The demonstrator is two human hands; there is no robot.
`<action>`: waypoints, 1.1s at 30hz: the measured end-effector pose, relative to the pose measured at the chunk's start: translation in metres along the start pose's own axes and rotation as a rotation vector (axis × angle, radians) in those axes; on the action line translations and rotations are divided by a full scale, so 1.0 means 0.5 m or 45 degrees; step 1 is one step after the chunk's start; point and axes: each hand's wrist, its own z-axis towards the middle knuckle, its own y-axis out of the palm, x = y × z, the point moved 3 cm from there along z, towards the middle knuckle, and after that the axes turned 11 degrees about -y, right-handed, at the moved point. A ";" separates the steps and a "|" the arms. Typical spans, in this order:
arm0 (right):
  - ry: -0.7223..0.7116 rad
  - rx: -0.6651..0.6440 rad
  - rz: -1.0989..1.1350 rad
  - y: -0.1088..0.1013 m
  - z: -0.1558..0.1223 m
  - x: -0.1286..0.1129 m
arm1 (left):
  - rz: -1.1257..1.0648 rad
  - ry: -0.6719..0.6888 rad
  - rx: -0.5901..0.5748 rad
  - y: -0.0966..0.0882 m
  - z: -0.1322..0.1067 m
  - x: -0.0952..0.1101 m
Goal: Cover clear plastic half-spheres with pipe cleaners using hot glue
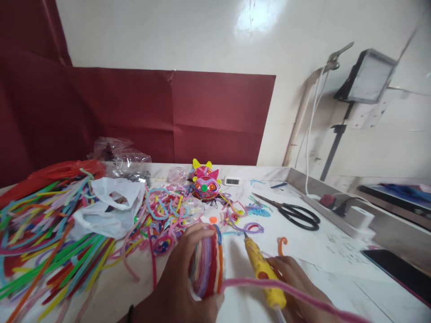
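Note:
My left hand (190, 278) is wrapped round a rounded piece covered in stripes of coloured pipe cleaner (206, 264), in purple, red, cream, orange and blue. From its lower right side a long pink pipe cleaner (256, 282) stretches to the lower right, crossing in front of my right hand (299, 285). That hand's fingers are curled at a yellow hot glue pen (261, 264), whose dark tip points up and away. The thumb is largely hidden behind the pen. Beyond my hands sits a pink and yellow animal-faced ornament (205, 186) with orange eyes.
Loose pipe cleaners (57, 251) and a white plastic bag (107, 211) cover the left. Black-handled scissors (296, 215) lie to the right, with an orange curl (283, 246) nearer. A phone (397, 273) and a power strip (346, 220) are at the far right.

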 end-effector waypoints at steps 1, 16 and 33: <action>-0.012 -0.046 -0.008 0.006 -0.002 0.002 | 0.018 0.031 -0.029 0.001 0.000 0.001; -0.113 -0.241 0.228 -0.066 0.096 -0.116 | 0.098 0.144 -0.073 -0.006 0.006 0.012; -0.027 -0.114 0.612 -0.047 0.173 -0.147 | 0.150 0.145 -0.099 -0.004 0.006 0.004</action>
